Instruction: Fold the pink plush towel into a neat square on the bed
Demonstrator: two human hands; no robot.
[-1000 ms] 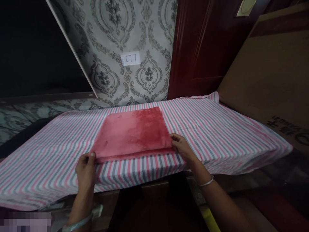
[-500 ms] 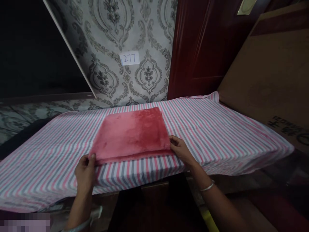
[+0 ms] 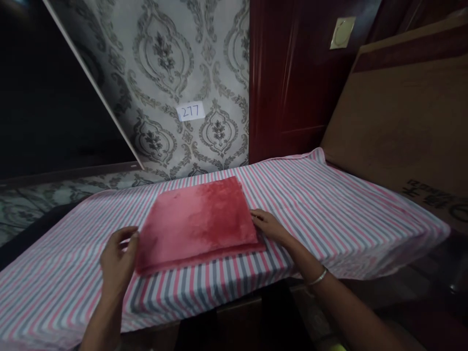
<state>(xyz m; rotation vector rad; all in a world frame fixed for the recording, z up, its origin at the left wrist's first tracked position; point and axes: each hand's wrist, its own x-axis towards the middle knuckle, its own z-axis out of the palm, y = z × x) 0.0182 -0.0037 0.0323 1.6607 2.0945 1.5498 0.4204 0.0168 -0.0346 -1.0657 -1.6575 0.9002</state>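
A folded red plush cloth (image 3: 193, 222), paler on its left half, lies flat on a pink, grey and white striped cover (image 3: 321, 209). Its layers show along the near edge, where the lower one sticks out slightly at the right corner. At the cloth's left edge is my left hand (image 3: 119, 258), its thumb and fingers apart with a gap between them and nothing held. My right hand (image 3: 269, 226) has its fingertips pinched at the right edge of the cloth, above the near corner; the thumb tip is partly hidden.
A large cardboard box (image 3: 402, 117) stands at the right, beside a dark red door (image 3: 292, 87). A dark screen (image 3: 58, 97) is at the upper left. On the patterned wall behind is a paper label (image 3: 190, 111) reading 277.
My left hand has let go of the near left corner and spread its fingers. My right hand sits farther up the right edge from the corner. The view has tilted up slightly.
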